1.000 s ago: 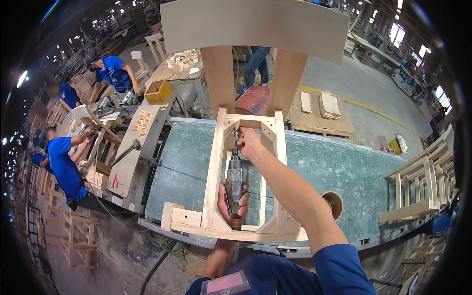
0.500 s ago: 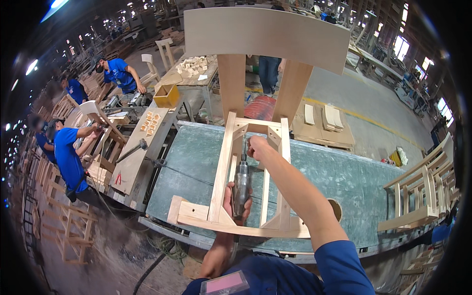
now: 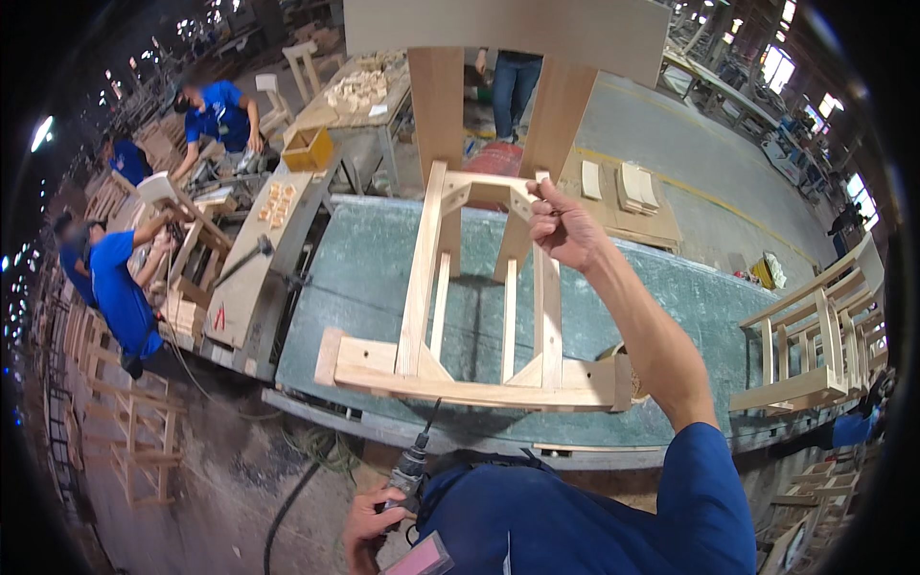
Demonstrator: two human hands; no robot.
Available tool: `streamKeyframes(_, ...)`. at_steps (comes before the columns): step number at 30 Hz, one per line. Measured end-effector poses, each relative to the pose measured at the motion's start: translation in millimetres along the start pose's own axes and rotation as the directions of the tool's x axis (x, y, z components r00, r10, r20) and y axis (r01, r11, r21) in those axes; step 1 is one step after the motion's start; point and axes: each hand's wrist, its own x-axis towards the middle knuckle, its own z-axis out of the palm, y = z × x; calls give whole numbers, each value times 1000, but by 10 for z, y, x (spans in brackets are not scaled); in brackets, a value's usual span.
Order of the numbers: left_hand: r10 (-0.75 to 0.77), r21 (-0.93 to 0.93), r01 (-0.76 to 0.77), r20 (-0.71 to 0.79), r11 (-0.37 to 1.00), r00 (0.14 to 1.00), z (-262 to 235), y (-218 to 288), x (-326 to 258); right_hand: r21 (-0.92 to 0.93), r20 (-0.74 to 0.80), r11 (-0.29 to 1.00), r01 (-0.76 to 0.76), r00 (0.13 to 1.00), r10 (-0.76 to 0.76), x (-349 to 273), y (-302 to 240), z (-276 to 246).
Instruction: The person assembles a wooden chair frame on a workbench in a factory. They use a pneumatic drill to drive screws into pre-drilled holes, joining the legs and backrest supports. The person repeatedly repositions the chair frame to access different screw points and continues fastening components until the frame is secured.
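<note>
A pale wooden chair frame point(image 3: 479, 364) lies on the green-topped workbench point(image 3: 364, 278), its far end raised. My right hand point(image 3: 561, 225) grips the frame's upper right rail near the top corner. My left hand point(image 3: 369, 527) is down at the lower edge, below the bench, holding a corded power tool point(image 3: 410, 470) with its tip pointing up toward the bench edge. My blue sleeve and shirt fill the bottom of the view.
Other people in blue work at benches on the left point(image 3: 120, 287) and back left point(image 3: 216, 115). A finished chair frame point(image 3: 815, 345) stands at the right. A large wooden panel structure point(image 3: 498, 38) rises behind the bench. Stacked wooden frames point(image 3: 134, 441) sit on the floor left.
My left hand has pulled the power tool out of the frame and down below the bench edge. My right hand keeps hold of the rail, and the frame's far end has lifted.
</note>
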Motion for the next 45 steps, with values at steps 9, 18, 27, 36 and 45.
streamKeyframes(9, -6, 286, -56, 211, 957, 977, 181, 587, -23, 206, 85, 977, -57, 996, 41, -991, 327, 55)
streamKeyframes(18, 294, 312, -464, 463, 829, 836, 150, 859, 38, 252, 45, 968, 14, 999, -26, -1451, 441, -77)
streamKeyframes(27, 184, 9, -195, 290, 981, 939, 859, 1254, 727, 230, 3, 953, 199, 979, -206, -1594, 658, 180)
streamKeyframes(36, 312, -95, -300, 411, 949, 857, 1330, 1420, 944, 324, -176, 846, 424, 905, -387, -1582, 679, -2)
streamKeyframes(45, 223, -42, -240, 556, 970, 801, 1488, 1844, 1048, 102, -278, 831, 547, 818, -504, -1629, 564, -86)
